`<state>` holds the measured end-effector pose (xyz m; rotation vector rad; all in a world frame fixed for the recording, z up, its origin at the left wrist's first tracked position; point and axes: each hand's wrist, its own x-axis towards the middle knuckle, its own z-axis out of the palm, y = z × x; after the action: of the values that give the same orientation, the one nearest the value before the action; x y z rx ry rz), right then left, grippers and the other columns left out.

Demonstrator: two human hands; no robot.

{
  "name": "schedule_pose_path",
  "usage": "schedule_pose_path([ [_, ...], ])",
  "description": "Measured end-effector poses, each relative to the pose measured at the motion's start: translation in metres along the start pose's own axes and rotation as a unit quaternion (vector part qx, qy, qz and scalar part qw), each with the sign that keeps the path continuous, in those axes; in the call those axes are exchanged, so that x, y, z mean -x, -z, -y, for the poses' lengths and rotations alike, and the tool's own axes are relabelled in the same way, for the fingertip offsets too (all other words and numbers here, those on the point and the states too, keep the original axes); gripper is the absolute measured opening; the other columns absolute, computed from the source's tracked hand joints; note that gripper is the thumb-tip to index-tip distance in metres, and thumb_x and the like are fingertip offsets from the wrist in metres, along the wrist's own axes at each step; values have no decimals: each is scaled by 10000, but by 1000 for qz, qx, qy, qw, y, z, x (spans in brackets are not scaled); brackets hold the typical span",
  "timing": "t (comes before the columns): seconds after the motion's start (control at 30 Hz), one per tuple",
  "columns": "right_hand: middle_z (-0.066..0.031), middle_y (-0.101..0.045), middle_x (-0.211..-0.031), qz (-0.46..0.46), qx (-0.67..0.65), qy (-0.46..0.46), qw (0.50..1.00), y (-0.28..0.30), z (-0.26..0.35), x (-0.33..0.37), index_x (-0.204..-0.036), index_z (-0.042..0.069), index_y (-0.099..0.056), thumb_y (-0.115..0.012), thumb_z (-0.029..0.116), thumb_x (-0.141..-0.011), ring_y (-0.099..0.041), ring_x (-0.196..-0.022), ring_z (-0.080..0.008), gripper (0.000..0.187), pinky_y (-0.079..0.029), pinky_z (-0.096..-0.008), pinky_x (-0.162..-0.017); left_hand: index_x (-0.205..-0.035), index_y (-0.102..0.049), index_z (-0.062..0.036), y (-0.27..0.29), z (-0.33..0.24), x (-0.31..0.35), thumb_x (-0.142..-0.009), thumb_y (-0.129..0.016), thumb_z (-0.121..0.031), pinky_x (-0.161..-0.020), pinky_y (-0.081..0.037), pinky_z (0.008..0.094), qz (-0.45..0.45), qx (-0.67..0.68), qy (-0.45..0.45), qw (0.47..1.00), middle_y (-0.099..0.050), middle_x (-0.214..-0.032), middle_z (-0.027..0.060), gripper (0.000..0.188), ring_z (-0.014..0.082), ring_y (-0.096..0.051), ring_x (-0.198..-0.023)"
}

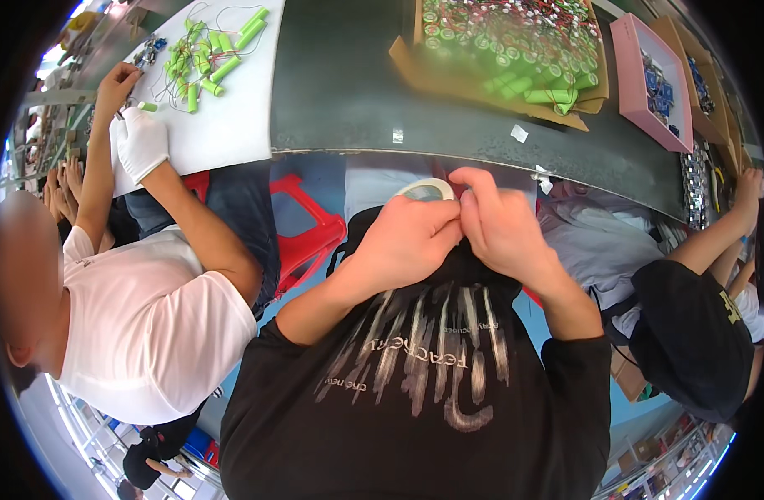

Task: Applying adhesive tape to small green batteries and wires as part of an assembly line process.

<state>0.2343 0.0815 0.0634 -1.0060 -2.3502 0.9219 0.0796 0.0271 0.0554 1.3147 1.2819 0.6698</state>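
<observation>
A black printed shirt (415, 392) is filling the lower middle of the view, nearest the lens, with both forearms rising from it. The left hand (407, 242) and the right hand (503, 225) are pressing together just below the table edge, fingertips pinching at a roll of pale tape (424, 189) that is peeking out behind the left knuckles. A red plastic stool (303, 237) is standing close on the left, leaving little room between the neighbours. The dark green table (349, 92) is lying bare in front of the hands up to its curved near edge. Farther off, an open cardboard box (515, 50) is holding green cylindrical cells, a pink tray (640, 79) is sitting beside it, and a white sheet (224, 117) is carrying loose green cells by a co-worker's gloved hand (140, 142).
</observation>
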Motion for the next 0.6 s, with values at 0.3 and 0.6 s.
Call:
schedule_pose_path([
  [0.3,-12,-500,-827,9,-560,-67,826,28,5,-11,-1085,-6,-491,-372,399,-1020,-465,-755,-89,427,-379,-212,-668,-894,-673,-34,-1,36,-6,-865,-598,-202,-677,-498,414,-88,-101,41,990,-634,-795,200,186,383,-622,-758],
  [0.6,-44,-587,-797,3,-596,-121,794,-12,16,-65,-989,-46,-633,-625,164,-889,-499,-682,-90,232,-407,-238,-606,-939,-674,-23,8,40,1,-866,-604,-188,-637,-487,373,-85,-14,78,993,-629,-726,177,193,338,-618,-661],
])
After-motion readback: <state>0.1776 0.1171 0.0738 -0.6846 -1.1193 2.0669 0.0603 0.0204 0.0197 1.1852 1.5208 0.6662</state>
